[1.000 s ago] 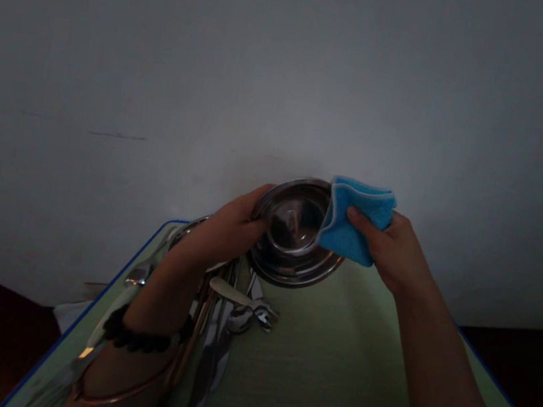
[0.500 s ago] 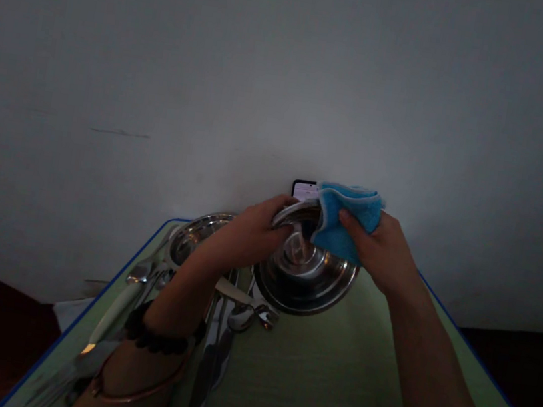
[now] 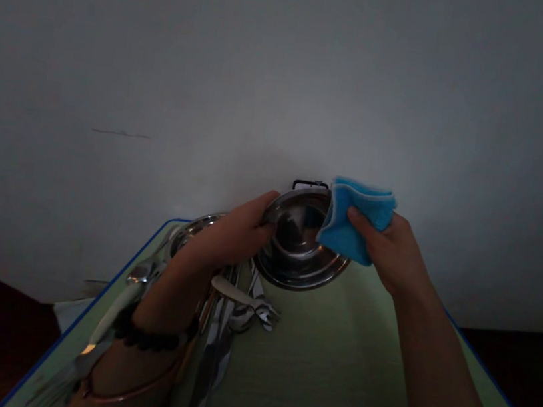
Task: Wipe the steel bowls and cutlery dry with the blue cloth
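A shiny metal bowl (image 3: 294, 257) is tilted toward me above the far part of the table, its hollow facing me. My left hand (image 3: 248, 227) grips its left rim, thumb on the near side. A folded blue cloth (image 3: 355, 218) is pinched in my right hand (image 3: 383, 236), its left edge lying over the bowl's right side. Whether the cloth presses on the metal there I cannot tell. Below the bowl lie a fork with a pale handle (image 3: 238, 293), a spoon (image 3: 241, 320) and several knives (image 3: 208, 370).
Another metal dish (image 3: 191, 233) sits at the far left, partly behind my left arm. More cutlery (image 3: 140, 273) lies along the left edge of the green table (image 3: 328, 373). A phone (image 3: 310, 186) leans near the wall (image 3: 291, 65) behind the bowl.
The bowl has turned to show more of its hollow and risen slightly. My right hand and the cloth have shifted right; my left hand has moved a little left.
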### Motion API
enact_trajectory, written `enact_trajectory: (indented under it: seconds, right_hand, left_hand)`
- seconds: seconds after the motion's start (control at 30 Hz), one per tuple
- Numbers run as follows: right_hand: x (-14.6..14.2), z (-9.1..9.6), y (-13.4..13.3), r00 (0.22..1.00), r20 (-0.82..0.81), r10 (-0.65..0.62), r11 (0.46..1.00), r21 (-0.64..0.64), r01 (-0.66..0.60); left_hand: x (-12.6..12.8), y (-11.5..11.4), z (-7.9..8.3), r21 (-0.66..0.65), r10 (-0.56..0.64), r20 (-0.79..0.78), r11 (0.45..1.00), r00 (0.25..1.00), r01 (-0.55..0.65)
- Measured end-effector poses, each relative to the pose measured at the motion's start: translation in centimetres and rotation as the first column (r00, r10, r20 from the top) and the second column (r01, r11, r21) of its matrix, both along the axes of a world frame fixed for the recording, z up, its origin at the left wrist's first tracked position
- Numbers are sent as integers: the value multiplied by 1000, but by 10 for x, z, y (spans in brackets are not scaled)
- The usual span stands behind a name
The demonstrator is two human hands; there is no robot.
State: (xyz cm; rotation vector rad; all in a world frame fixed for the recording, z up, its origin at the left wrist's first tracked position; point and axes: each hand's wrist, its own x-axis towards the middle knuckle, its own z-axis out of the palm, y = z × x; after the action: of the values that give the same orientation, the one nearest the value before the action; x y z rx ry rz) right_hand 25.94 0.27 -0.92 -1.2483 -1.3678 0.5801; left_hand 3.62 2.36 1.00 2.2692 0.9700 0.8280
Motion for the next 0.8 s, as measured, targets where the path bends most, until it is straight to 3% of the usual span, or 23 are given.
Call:
enact_trajectory:
  seconds: [0.13,0.3,0.4,0.5,0.6,0.67,0.8]
  right_hand:
    - [2,4,-3,975,210,71,995,53,-83]
    - [-1,12,-6,944,329,17,992,110,-57]
    - [-5,14,-6,952,293,-90,989,135,52]
    - [-5,11,-1,966,155,-206,971,156,182]
    - [-3,5,3,966,-21,-259,956,138,259]
    - [-1,3,3,971,-49,-233,968,86,237]
    - [0,2,-1,996,-3,-85,996,-7,85]
  left_hand:
    - [1,-3,0,-7,-6,-119,1000,993,5]
    - [8,-6,5,13,-33,-118,999,992,35]
    - [13,-8,10,7,41,-93,999,995,-40]
    - [16,-8,12,-18,157,5,987,988,-157]
    - [15,-5,8,-25,83,61,996,995,-82]
    - [11,-2,5,8,18,50,1000,999,-18]
    - [2,2,0,49,21,-31,999,999,-19]
